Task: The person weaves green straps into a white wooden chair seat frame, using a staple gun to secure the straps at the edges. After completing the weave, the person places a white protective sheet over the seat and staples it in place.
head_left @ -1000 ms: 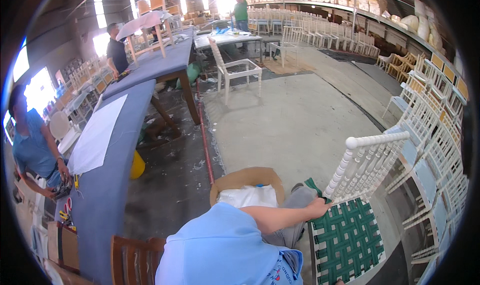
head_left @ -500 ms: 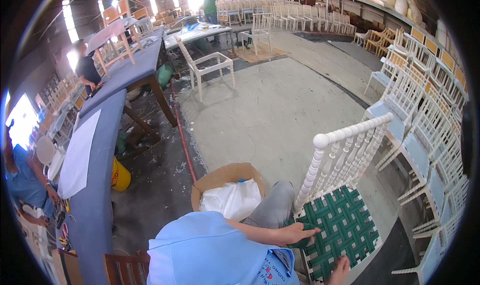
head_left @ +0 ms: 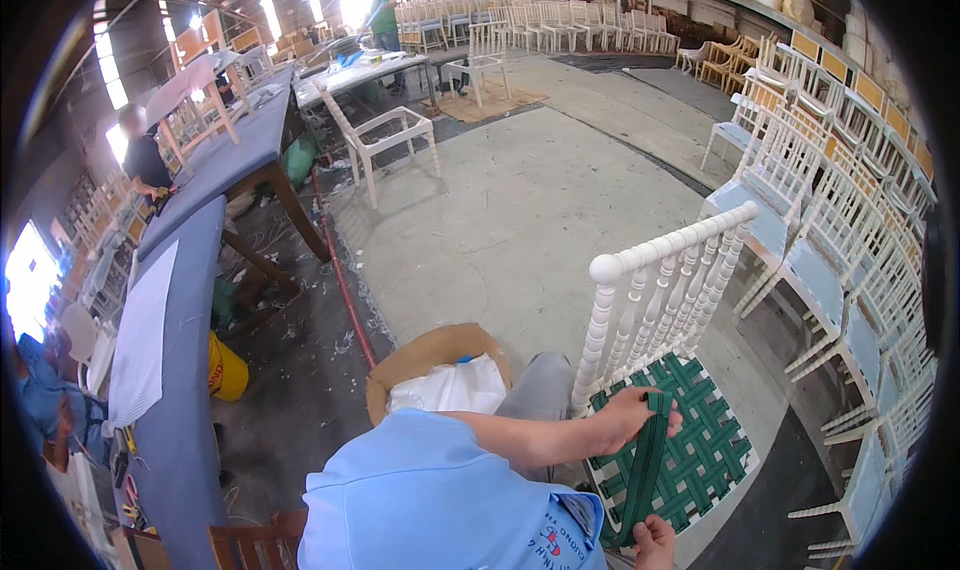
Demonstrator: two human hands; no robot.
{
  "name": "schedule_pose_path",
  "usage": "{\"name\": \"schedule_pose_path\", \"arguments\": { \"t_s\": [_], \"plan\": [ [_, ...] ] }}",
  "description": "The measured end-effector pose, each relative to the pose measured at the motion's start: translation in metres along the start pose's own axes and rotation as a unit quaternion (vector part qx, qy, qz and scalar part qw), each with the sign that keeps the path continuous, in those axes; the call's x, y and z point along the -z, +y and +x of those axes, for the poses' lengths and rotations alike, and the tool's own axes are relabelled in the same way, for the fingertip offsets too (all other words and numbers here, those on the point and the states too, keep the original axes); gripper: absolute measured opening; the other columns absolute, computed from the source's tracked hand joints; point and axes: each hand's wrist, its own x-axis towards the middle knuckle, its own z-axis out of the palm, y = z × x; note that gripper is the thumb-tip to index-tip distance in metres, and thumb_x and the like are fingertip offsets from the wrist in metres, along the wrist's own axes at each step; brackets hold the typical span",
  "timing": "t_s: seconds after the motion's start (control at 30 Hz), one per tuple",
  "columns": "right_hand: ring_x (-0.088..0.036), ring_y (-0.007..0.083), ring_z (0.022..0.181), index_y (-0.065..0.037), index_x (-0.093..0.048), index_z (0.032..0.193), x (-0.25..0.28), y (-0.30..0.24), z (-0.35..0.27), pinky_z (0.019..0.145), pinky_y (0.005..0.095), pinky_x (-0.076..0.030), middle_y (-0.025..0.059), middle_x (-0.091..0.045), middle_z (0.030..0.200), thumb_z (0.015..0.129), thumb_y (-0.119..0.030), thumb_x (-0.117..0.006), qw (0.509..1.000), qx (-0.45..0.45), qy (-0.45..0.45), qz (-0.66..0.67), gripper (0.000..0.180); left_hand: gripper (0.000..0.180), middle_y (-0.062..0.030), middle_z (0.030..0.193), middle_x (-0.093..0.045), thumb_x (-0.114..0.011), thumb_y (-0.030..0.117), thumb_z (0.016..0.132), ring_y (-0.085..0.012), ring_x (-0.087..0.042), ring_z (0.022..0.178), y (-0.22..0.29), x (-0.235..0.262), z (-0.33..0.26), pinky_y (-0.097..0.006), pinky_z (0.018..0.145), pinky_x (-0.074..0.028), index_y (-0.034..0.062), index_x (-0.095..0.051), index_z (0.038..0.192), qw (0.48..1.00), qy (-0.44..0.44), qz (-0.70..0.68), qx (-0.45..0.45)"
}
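A white chair [head_left: 606, 270] with turned spindles stands in front of me, its back toward the far side. Green straps woven crosswise with gaps form its seat [head_left: 712, 425]. Above the seat my left hand [head_left: 632, 420] is closed around a loose green webbing strap [head_left: 646, 470], its fingers partly hidden by the band. From there the strap runs down toward me, over the near left of the seat. My right hand [head_left: 655, 542] grips the strap's lower stretch close to the seat's near edge.
An open cardboard box [head_left: 392, 368] with white plastic inside is left of the chair. Rows of white chairs [head_left: 850, 300] line the right. A long blue-covered table [head_left: 190, 370] runs along the left, with a yellow bucket [head_left: 228, 368] beside it. A bare chair frame [head_left: 385, 142] stands ahead.
My left hand has risen off the woven seat and now holds up a length of green strap. My right hand has moved left to the strap. The whole view has shifted slightly.
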Motion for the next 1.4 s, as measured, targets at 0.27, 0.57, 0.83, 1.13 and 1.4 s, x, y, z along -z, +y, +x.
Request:
{"name": "schedule_pose_path", "arguments": {
  "t_s": [0.27,0.57,0.83,1.13,1.4],
  "plan": [
    [-0.068,0.0202,0.068,0.003,-0.064,0.108,-0.027,-0.017,0.013,0.065,0.0349,-0.057,0.0094,-0.069,0.086,0.097,-0.004,-0.061,0.983,0.008,-0.067,0.172,0.013,0.037,-0.0081,0.107,-0.073,-0.052,0.038,0.109,-0.0195,-0.070,0.097,-0.022,-0.022,0.014,-0.035,0.082,-0.057,0.0051,-0.064,0.122,0.994,-0.090,0.065,0.003],
    [-0.064,0.0121,0.065,0.001,-0.062,0.110,0.058,0.000,-0.065,0.057,0.0285,-0.054,0.0048,-0.067,0.082,0.100,-0.010,-0.068,0.977,-0.085,-0.032,0.191,0.016,0.028,-0.0080,0.097,-0.071,-0.070,0.015,0.098,-0.0155,-0.068,0.070,-0.042,0.047,0.078,-0.032,0.059,-0.058,-0.0005,-0.066,0.121,0.970,0.021,0.232,0.065],
    [-0.063,0.0106,0.065,0.001,-0.067,0.113,0.109,0.035,-0.081,0.054,0.0287,-0.053,0.0024,-0.068,0.083,0.096,-0.012,-0.072,0.973,-0.109,0.160,0.126,0.022,0.018,-0.0072,0.090,-0.071,-0.068,0.014,0.096,-0.0152,-0.070,0.071,-0.111,0.004,0.160,-0.030,0.060,-0.058,-0.0009,-0.067,0.107,0.900,-0.100,0.412,0.096],
    [-0.064,0.0122,0.073,-0.004,-0.062,0.139,0.071,0.029,0.064,0.068,0.0288,-0.054,0.0034,-0.068,0.088,0.102,-0.017,-0.059,0.968,-0.028,0.248,0.024,0.039,0.032,-0.0150,0.103,-0.076,-0.078,0.030,0.083,-0.0340,-0.072,0.098,-0.180,0.013,0.208,-0.045,0.088,-0.056,0.0080,-0.079,0.106,0.737,-0.040,0.673,-0.045],
    [-0.059,0.0156,0.063,0.001,-0.060,0.125,0.003,0.070,0.190,0.059,0.0327,-0.051,0.0032,-0.064,0.082,0.104,-0.019,-0.053,0.874,-0.186,0.096,0.438,0.030,0.030,-0.0162,0.106,-0.075,-0.072,0.033,0.088,-0.0351,-0.071,0.100,-0.166,0.008,0.212,-0.046,0.089,-0.056,0.0073,-0.078,0.103,0.770,-0.084,0.633,-0.015]
  ]
}}
